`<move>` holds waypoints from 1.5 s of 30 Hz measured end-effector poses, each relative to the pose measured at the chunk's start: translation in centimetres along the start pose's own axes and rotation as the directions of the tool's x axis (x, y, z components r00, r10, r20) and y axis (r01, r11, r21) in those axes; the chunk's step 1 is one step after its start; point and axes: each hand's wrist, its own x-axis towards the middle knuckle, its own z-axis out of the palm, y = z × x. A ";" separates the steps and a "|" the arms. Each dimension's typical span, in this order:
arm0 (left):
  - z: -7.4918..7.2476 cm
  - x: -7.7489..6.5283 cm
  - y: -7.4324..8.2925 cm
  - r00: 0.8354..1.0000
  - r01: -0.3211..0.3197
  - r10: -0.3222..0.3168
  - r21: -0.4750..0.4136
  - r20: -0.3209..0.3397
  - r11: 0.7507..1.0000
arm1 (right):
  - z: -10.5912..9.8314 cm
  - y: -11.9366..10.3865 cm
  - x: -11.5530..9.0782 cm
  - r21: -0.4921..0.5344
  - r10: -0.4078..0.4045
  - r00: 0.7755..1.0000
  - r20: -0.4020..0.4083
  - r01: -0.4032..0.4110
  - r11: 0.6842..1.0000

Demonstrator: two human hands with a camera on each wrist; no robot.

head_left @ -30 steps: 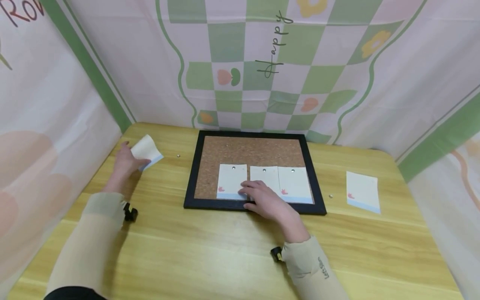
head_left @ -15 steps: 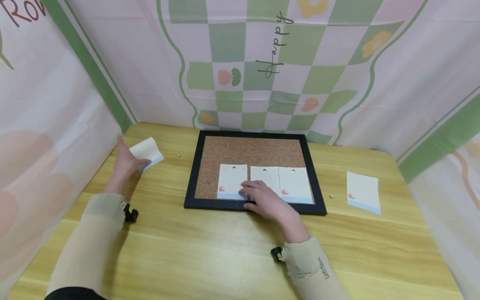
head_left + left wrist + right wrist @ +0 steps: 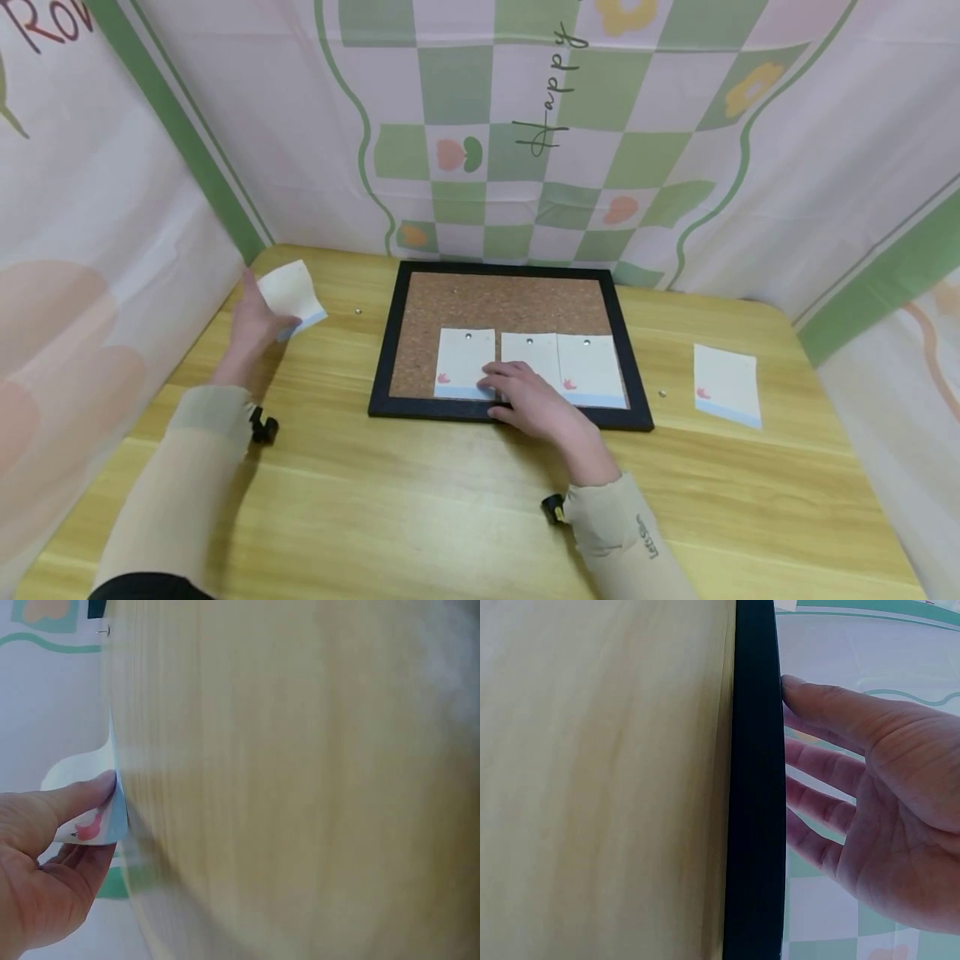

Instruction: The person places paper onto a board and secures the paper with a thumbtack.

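Note:
At the table's far left, my left hand (image 3: 253,321) pinches a white note sheet (image 3: 291,290) with a blue lower edge. The left wrist view shows the thumb in front of the sheet (image 3: 90,817) and the fingers behind it, with the paper bending. My right hand (image 3: 528,402) rests on the lower part of a black-framed corkboard (image 3: 502,302), its fingers relaxed over the pinned sheets. Several note sheets are on the cork: a left one (image 3: 463,362), a middle one (image 3: 528,350) partly covered by the hand, and a right one (image 3: 590,371). Each has a pushpin near its top.
A loose pushpin (image 3: 357,311) lies between the left hand and the corkboard. Right of the board are another pushpin (image 3: 662,393) and a loose note sheet (image 3: 726,385). A patterned curtain (image 3: 540,208) hangs behind the wooden table (image 3: 405,508).
The sheet in my left hand has lifted slightly at its upper edge, and the left hand has shifted a little. My right hand stays in place on the board.

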 end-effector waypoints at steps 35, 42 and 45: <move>1.7 -0.7 7.3 0.970 -0.131 0.150 -0.108 0.193 0.986 | 0.0 -0.1 0.0 -0.007 -0.005 1.000 -0.005 0.005 1.000; 3.9 -1.0 9.2 0.953 -0.098 0.142 -0.171 0.267 0.980 | 0.0 -0.1 0.0 -0.008 -0.003 1.000 -0.008 0.003 1.000; 4.7 -1.2 9.9 0.947 -0.101 0.147 -0.170 0.287 0.980 | 0.0 0.0 0.1 -0.009 -0.003 1.000 -0.008 0.003 1.000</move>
